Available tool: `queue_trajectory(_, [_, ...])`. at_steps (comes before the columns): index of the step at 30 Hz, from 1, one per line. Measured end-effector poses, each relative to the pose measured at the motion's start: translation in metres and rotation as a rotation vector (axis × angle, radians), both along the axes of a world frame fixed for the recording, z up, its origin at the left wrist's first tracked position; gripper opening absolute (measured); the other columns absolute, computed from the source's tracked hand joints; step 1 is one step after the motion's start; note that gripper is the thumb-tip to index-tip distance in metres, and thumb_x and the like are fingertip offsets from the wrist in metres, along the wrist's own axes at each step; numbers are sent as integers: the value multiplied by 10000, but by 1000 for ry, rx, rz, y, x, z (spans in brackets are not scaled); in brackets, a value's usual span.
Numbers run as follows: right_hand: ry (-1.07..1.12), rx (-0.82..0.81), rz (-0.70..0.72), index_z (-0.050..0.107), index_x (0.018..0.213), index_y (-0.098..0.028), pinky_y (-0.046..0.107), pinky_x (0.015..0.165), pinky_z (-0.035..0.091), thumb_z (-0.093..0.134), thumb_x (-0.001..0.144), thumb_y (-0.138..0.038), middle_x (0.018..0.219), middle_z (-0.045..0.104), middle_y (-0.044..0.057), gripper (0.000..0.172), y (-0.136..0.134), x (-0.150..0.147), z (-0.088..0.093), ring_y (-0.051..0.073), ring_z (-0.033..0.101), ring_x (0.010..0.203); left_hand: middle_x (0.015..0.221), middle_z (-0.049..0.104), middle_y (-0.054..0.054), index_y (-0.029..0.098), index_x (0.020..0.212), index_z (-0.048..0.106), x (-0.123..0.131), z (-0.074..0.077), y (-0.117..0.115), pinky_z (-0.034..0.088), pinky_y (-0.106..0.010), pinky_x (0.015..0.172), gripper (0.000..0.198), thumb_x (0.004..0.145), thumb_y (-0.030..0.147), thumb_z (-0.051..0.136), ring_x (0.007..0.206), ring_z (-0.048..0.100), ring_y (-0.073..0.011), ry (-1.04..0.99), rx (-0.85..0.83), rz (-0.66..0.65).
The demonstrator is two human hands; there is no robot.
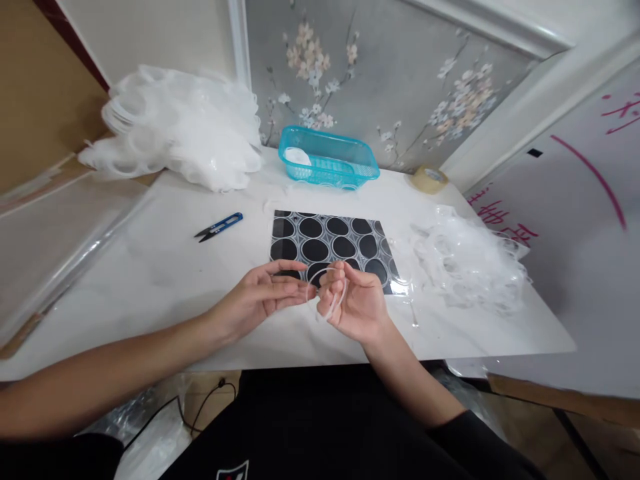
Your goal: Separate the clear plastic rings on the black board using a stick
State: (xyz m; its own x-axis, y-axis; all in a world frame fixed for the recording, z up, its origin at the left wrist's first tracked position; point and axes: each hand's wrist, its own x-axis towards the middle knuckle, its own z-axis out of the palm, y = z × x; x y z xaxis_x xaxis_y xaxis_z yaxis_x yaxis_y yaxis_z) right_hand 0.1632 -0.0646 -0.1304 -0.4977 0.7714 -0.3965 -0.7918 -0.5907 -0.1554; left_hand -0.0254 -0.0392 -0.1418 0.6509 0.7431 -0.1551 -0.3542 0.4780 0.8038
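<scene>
A thin white plastic ring (309, 291) is held up over the front of the table by my right hand (361, 303), whose fingers curl through and around it. My left hand (265, 293) is open beside it, fingers stretched out; the tips reach the ring's left side, and I cannot tell whether they press on it. Just behind both hands lies a dark sheet (330, 230) printed with black ovals in white outlines. Blue-handled thread snips (220, 227) rest on the table to the left of the sheet.
A large heap of white rings (180, 127) stands at the back left. A turquoise basket (345, 175) holds a white round item. A tape roll (429, 180) sits at the back right, near a looser pile of clear-white pieces (465, 260). A whiteboard (575, 267) borders the right side.
</scene>
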Motion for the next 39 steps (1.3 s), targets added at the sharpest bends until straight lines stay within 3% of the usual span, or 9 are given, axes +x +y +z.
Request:
queue_trajectory(4, [-9,56,-15,595,696,-214,185,609,543,499,837,-200,621,649,-60,171,2,5,-1,56,617,516,837,725,-45,158,1111,593,-3,2,1,527,-313,871,379,747,151,698,824,696,-162,-35,-78,-5])
queue_trajectory(15, [-10,206,9,616,750,-229,174,706,540,539,799,-198,681,669,-76,96,-2,2,-4,41,634,589,824,706,-16,182,1109,609,-6,10,0,536,-296,840,424,694,113,662,824,695,-173,-101,-113,-50])
queue_trajectory(23, [96,89,37,614,721,-216,187,670,554,541,774,-195,671,678,-58,93,-2,3,-2,52,649,580,760,667,3,185,1102,611,-7,11,1,530,-361,853,452,656,122,659,791,689,-200,-114,-122,-69])
queue_trajectory(31, [129,116,55,573,769,-209,184,704,557,529,804,-166,690,670,-60,70,-1,4,-2,46,662,620,809,675,-14,152,1144,607,-10,6,3,525,-315,868,440,714,72,658,826,691,-192,-263,-99,-121])
queue_trajectory(39, [82,71,5,570,744,-233,159,663,540,497,811,-206,662,654,-74,102,0,9,-1,31,634,575,761,633,-6,159,1104,620,-10,9,5,537,-304,786,425,684,102,659,762,681,-187,-248,-105,-110])
